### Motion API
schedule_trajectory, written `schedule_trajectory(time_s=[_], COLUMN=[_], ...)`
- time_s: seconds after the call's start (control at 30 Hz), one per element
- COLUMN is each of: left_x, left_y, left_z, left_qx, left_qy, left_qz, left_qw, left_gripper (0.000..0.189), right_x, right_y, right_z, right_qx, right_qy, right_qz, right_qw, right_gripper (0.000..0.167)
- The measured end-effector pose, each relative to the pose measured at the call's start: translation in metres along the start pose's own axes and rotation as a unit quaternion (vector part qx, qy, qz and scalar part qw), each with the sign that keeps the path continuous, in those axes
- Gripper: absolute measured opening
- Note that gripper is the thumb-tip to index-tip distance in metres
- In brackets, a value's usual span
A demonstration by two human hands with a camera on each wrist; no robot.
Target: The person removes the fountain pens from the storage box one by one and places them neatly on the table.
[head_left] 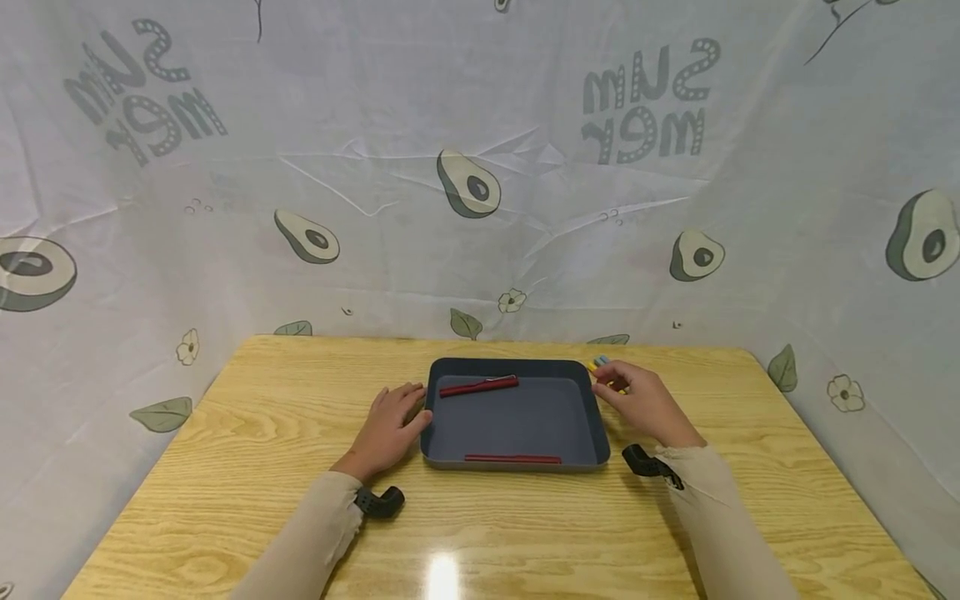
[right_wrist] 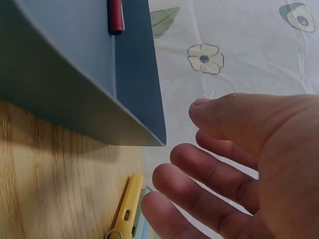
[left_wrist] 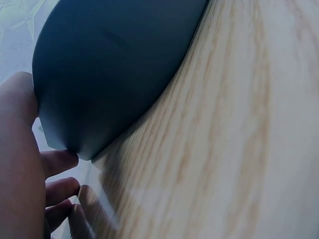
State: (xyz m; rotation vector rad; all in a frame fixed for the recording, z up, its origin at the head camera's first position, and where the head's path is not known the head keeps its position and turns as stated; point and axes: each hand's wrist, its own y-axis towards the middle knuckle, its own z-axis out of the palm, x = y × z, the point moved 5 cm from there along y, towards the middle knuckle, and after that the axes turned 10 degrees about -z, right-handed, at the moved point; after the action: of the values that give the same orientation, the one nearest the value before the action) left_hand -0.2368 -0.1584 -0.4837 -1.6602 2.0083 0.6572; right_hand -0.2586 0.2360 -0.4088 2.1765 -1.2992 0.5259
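Grey tray (head_left: pixel 517 425) between the hands; left hand (head_left: pixel 390 429) relaxed, touching its edge; right hand (head_left: pixel 637 400) loose-fingered, empty, beside the yellow cutter (right_wrist: pixel 129 199). A right-hand knock could shift the tray, rolling its red pens (head_left: pixel 478 386).

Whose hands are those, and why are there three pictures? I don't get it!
They're one person's bare hands, no robot. The big picture comes from a camera on the person's head, looking forward and down. The other two come from cameras on the wrists, so things look close and tilted.

On the wooden table sits a dark tray with two slim red things, perhaps pens, inside: one towards the back, one along the front. The left hand touches the tray's side. The right hand is near its far right corner, close to a yellow thing outside the tray. I can't see either hand holding anything up.
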Motion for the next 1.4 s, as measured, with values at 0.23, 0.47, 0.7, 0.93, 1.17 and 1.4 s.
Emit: schedule_trajectory(time_s=[0.23, 0.47, 0.7, 0.93, 1.17, 1.4], left_x=[0.002, 0.004, 0.005, 0.000, -0.001, 0.000], left_y=[-0.003, -0.004, -0.001, 0.001, 0.000, 0.001], left_z=[-0.006, -0.007, -0.007, -0.006, -0.004, -0.002], left_qx=[-0.003, -0.001, 0.005, 0.004, 0.008, 0.015], left_qy=[0.000, 0.000, 0.000, -0.001, 0.001, -0.003], left_qz=[-0.002, 0.003, -0.003, 0.004, -0.002, -0.005], left_qw=[1.0000, 1.0000, 1.0000, 1.0000, 1.0000, 0.9999], left_gripper=[0.055, 0.056, 0.057, 0.057, 0.057, 0.057], right_x=[0.001, 0.003, 0.004, 0.011, 0.024, 0.036], right_y=[0.002, 0.005, 0.010, 0.022, 0.040, 0.061], right_z=[-0.001, -0.001, 0.000, 0.002, 0.009, 0.029], right_qx=[0.003, -0.001, 0.000, 0.011, 0.050, 0.100], right_qy=[0.006, 0.007, 0.015, -0.002, 0.003, 0.005], right_qz=[-0.001, -0.005, -0.016, -0.031, -0.041, -0.048], right_qw=[1.0000, 1.0000, 0.9998, 0.9994, 0.9979, 0.9938], right_gripper=[0.023, 0.023, 0.025, 0.027, 0.028, 0.028])
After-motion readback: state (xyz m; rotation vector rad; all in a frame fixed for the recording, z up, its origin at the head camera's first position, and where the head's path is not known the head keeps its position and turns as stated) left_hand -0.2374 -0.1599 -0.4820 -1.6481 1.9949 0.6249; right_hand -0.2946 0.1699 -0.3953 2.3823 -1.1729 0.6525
